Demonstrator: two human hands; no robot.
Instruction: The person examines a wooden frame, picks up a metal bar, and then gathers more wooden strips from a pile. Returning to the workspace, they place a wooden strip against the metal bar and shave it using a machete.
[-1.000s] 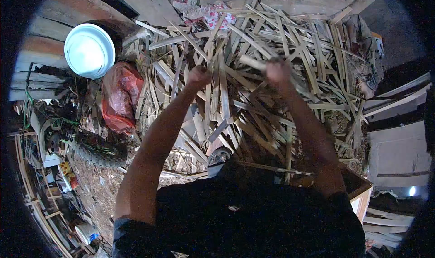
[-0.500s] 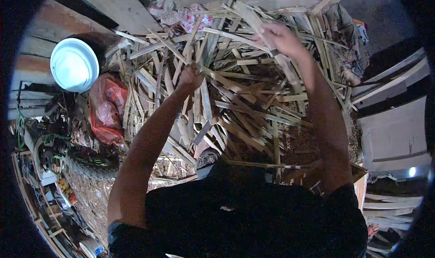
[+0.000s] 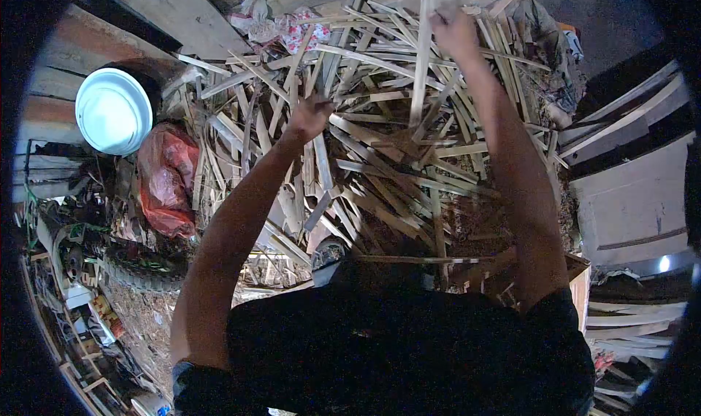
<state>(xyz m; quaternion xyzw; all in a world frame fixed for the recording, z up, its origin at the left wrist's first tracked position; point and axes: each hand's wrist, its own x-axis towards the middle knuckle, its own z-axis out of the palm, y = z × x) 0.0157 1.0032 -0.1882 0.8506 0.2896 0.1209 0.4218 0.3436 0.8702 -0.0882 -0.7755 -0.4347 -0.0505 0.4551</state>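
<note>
A loose heap of thin wooden strips (image 3: 380,190) lies in front of me, crossing in all directions. High over its far side, my right hand (image 3: 454,35) has its fingers curled at the edge of a pale wooden strip (image 3: 423,58). That strip stands nearly upright in view and is blurred by motion. Lower and to the left, my left hand (image 3: 312,118) hovers just over the heap with its fingers bent but apart. Nothing can be made out between them, and strip ends lie close beside its fingertips.
A white basin (image 3: 114,111) and a red plastic bag (image 3: 168,179) stand left of the heap. Behind it lies a flower-patterned bag (image 3: 301,29). A knobbly tyre (image 3: 139,270) is at lower left. Boards (image 3: 635,204) lean on the right.
My right hand has moved up, and the wooden strip has swung from a slant to nearly upright. My left hand has lifted slightly and its fingers have loosened. The view has shifted a little.
</note>
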